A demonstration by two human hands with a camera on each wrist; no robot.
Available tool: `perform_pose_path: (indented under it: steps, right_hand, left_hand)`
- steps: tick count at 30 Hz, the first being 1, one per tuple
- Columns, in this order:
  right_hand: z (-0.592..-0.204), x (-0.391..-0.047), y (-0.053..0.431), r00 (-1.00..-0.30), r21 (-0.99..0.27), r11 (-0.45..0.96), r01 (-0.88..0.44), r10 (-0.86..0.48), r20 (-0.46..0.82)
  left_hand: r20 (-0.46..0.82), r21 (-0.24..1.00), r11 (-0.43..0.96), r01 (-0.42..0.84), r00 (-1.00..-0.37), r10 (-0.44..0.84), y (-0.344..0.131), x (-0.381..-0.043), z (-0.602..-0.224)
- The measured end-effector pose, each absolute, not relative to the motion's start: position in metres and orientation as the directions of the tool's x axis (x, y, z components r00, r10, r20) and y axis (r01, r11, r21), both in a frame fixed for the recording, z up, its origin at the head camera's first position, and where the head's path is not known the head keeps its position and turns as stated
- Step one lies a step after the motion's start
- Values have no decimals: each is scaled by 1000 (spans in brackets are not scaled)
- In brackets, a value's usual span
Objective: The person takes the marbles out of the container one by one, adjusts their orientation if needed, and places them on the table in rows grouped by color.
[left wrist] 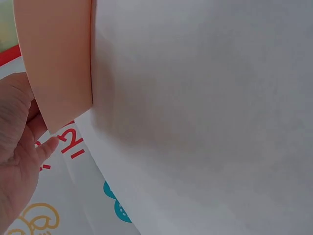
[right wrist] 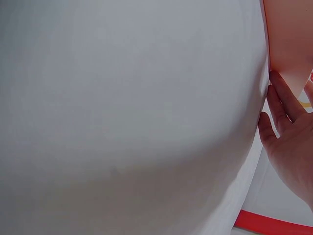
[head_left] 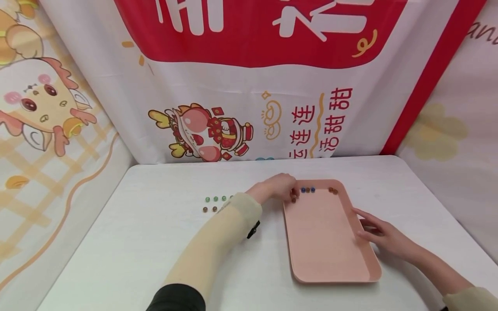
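**Right hand (head_left: pixel 391 240) at tray's (head_left: pixel 327 242) side, left hand (head_left: pixel 281 186) at its far corner**

From the near right corner of a white table (head_left: pixel 116 259), the right arm (head_left: pixel 437 265) angles inward, hand loosely open, straight fingers touching the tray's right edge. The left arm, in a pale sleeve (head_left: pixel 218 239), stretches diagonally from the table's near edge, knuckles raised and fingers curled down at the tray's far left corner. A brown marble (head_left: pixel 293 200) sits at the fingertips; whether they pinch it cannot be told. Left of that arm lie rows of brown marbles (head_left: pixel 205 209) and green marbles (head_left: pixel 215 199), partly sleeve-covered. Along the tray's far edge rest two blue marbles (head_left: pixel 313 190) flanking a brown one, with two amber marbles (head_left: pixel 331 189) near its far right corner. Behind hangs a printed curtain (head_left: pixel 241 82).
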State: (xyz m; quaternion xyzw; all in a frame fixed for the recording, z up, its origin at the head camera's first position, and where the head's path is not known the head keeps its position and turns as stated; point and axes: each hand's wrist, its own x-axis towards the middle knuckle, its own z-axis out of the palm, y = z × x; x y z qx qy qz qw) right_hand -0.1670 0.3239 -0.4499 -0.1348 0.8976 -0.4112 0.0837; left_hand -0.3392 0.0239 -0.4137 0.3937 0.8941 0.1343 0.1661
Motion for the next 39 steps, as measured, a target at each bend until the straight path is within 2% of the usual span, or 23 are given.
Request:
perform_pose_path:
  steps: [7, 12, 17, 19, 22, 26, 32, 39]
  right_hand:
    - [-449, -167, 323, -951, -759, 629, -165, -306, -47]
    - [-449, -167, 322, -950, -757, 633, -163, -307, -52]
    - [-448, -168, 322, -952, -745, 645, -172, -302, -41]
    - [-447, -169, 322, -953, -744, 645, -175, -301, -37]
    - [-446, -169, 322, -950, -744, 642, -182, -309, -35]
    - [-447, -169, 321, -952, -750, 639, -170, -304, -43]
    - [-449, -167, 322, -951, -747, 640, -178, -306, -35]
    - [-450, -166, 322, -952, -745, 642, -178, -305, -35]
  left_hand:
    - [-214, 410, 597, 689, -564, 798, 26, -332, -412]
    - [-178, 283, 536, 795, -506, 844, 27, -321, -413]
    - [-192, 270, 451, 851, -412, 891, 31, -302, -412]
    - [-194, 267, 433, 861, -392, 899, 33, -296, -412]
    - [-186, 235, 425, 874, -389, 902, 34, -292, -412]
    - [-190, 249, 436, 865, -398, 898, 34, -291, -412]
    - [-179, 273, 412, 869, -375, 909, 32, -292, -413]
    - [-159, 384, 426, 819, -396, 905, 23, -297, -404]
